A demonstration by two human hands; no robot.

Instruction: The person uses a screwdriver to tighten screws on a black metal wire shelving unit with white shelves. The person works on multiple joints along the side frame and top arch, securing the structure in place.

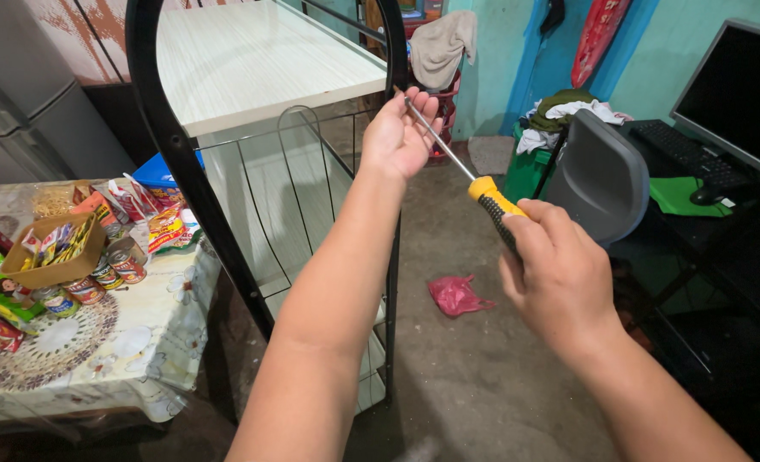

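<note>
Teal walls (679, 60) back a bare concrete floor (466, 368); a cloth-covered table (97, 351) stands left, a dark desk (739, 248) right.

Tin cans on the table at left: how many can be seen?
4 tin cans: two in front of the cardboard box, at and, and two below its front edge, at and. Packets may hide more.

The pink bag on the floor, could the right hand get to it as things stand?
Probably not right away. The right hand is closed around the screwdriver handle, up at rack height. The pink bag lies low on the floor with open floor around it, so nothing blocks it.
</note>
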